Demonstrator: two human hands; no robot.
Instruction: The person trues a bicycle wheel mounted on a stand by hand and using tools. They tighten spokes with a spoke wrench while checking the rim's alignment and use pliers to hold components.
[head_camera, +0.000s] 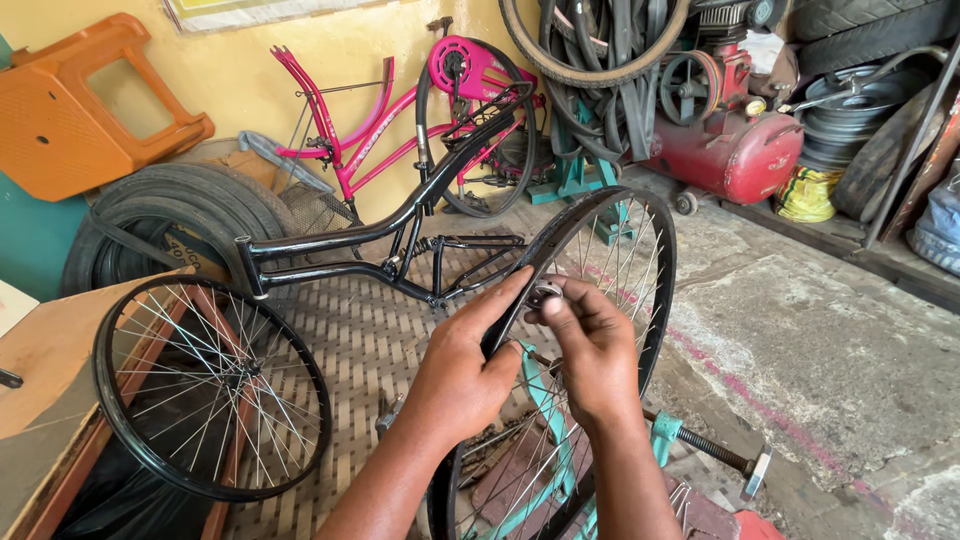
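Note:
A black spoked bicycle wheel (640, 250) stands upright in a teal truing stand (560, 440) right in front of me. My left hand (465, 365) grips the wheel's black rim on its near left side, fingers stretched up along it. My right hand (590, 345) is at the wheel's hub, fingertips pinched on a small silver hub part (546, 292). A threaded rod with a metal end (735, 460) sticks out of the stand to the right.
A second black spoked wheel (205, 390) leans at the left on a wooden bench (50, 370). A black bicycle frame (400, 225) and a pink one (370, 125) lie behind on a woven mat. Tyres (170, 215), an orange stool (90, 100) and a red compressor (735, 150) line the back.

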